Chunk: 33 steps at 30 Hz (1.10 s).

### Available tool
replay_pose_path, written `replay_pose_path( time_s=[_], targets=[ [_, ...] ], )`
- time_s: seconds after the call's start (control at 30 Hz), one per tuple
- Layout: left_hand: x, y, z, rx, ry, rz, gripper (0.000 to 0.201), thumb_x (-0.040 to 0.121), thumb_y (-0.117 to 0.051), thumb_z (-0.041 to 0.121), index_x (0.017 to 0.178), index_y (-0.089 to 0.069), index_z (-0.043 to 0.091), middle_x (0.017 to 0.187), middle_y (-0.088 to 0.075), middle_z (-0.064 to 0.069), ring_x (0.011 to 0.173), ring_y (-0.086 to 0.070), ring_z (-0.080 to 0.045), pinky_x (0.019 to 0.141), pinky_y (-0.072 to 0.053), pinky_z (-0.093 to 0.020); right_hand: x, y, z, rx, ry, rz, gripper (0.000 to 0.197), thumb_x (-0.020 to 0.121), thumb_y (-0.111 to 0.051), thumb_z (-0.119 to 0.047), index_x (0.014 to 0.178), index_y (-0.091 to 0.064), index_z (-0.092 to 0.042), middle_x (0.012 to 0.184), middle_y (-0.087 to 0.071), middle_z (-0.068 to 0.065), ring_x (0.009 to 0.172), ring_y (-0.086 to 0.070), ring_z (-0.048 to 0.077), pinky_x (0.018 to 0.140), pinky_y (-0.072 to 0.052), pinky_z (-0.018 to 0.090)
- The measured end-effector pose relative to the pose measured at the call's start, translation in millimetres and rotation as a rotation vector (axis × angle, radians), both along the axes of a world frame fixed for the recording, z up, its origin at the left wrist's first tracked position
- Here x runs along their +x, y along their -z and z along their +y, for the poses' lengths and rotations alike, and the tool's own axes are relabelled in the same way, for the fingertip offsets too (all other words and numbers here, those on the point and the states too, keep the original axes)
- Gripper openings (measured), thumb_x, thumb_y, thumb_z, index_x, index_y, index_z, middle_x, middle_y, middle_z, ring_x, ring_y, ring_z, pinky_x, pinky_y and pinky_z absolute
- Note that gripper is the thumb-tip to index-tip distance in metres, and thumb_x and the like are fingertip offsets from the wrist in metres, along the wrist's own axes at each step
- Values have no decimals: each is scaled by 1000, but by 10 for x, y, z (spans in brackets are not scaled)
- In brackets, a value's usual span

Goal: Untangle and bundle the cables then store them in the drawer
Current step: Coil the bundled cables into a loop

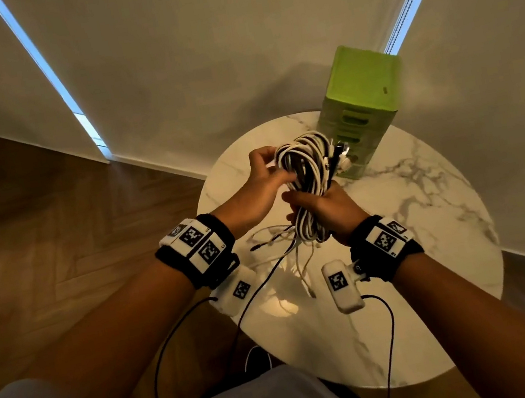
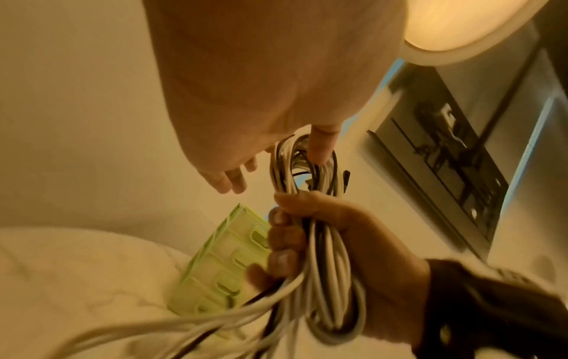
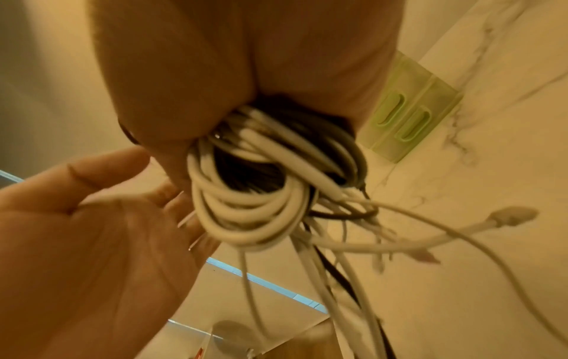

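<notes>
A coil of white and dark cables is held upright above the marble table. My right hand grips the coil round its lower middle, fingers wrapped about the strands. My left hand is at the coil's upper left with its palm open; its thumb rests in the top loop while the fingers stay spread off the cables. Loose ends with plugs hang below my right hand towards the table. The green drawer unit stands just behind the coil, its drawers closed.
The round table's near part lies under my forearms, with black wrist-camera leads trailing across it. Wooden floor is to the left. Blinds and a wall rise close behind the table.
</notes>
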<state>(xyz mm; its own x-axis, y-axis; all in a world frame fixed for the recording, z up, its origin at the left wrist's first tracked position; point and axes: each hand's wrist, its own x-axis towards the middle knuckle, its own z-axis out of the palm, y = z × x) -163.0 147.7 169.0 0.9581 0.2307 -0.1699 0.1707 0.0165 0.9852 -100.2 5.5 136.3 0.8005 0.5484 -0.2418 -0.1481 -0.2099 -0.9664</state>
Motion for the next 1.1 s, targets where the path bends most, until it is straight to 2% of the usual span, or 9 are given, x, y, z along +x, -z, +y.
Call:
replay_pose_path(
  time_s=[0.1, 0.2, 0.33, 0.43, 0.6, 0.73, 0.93, 1.03, 1.1],
  targets=[
    [-163, 125, 88, 186, 23, 37, 12, 103, -50, 24, 113, -46, 20, 112, -55, -4, 102, -55, -16, 93, -47, -34, 79, 41, -16, -42, 111, -79, 26, 76, -79, -31, 94, -72, -13, 80, -73, 12, 79, -73, 34, 78, -58, 61],
    [-384, 149, 31, 92, 264, 194, 64, 107, -22, 52, 100, -65, 5, 93, -73, -12, 84, -68, -23, 79, -54, -33, 46, 15, 39, -58, 112, -161, 33, 74, -78, -38, 97, -73, -15, 85, -75, 8, 81, -73, 25, 79, -59, 53],
    [-512, 365, -100, -228, 402, 475, 121, 78, 5, 86, 128, -60, -3, 113, -74, -20, 103, -71, -29, 89, -55, -34, -99, -81, 215, 46, 85, -144, 28, 79, -79, -28, 104, -72, -16, 93, -76, 5, 88, -73, 22, 86, -59, 49],
    [-546, 530, -107, -496, 253, 502, 125, 66, 5, 94, 148, -42, 12, 127, -67, -23, 116, -66, -36, 98, -51, -42, -174, -115, 362, 107, 38, -65, 24, 82, -78, -21, 100, -71, -8, 90, -75, 15, 88, -73, 32, 89, -56, 57],
    [-552, 616, 33, -791, -159, 219, 96, 85, -3, 86, 140, -55, 26, 135, -65, -10, 127, -60, -30, 109, -44, -44, -335, -81, 502, 179, -61, 74, 12, 84, -76, -13, 96, -75, -12, 96, -74, 21, 97, -71, 38, 95, -52, 60],
    [-526, 740, 146, -743, -349, 160, 53, 107, -35, 48, 137, -60, 12, 134, -66, -14, 126, -62, -28, 113, -42, -47, -452, -48, 527, 176, -62, 104, 24, 86, -75, -12, 107, -70, -3, 98, -74, 18, 96, -72, 33, 93, -56, 52],
    [-575, 892, 199, -761, -597, 181, 42, 96, -59, 24, 125, -60, -6, 120, -59, -20, 108, -56, -34, 112, -41, -50, -484, 51, 542, 123, -119, 166, 24, 87, -74, -18, 99, -71, 2, 89, -73, 21, 86, -71, 33, 89, -57, 52],
    [-690, 874, 184, -706, -629, 205, 23, 99, -50, 22, 88, -62, 6, 76, -57, -10, 72, -58, -19, 85, -49, -34, -513, 79, 544, 117, -185, 187, 22, 88, -73, -16, 103, -71, 0, 90, -75, 14, 87, -73, 28, 82, -58, 42],
    [-782, 877, 190, -637, -625, 192, 25, 100, -48, 18, 76, -54, 12, 64, -49, -3, 57, -51, -13, 64, -49, -26, -528, 83, 542, 125, -229, 191, 14, 89, -71, -13, 99, -70, -4, 82, -73, 9, 79, -72, 23, 75, -56, 36]
  ],
)
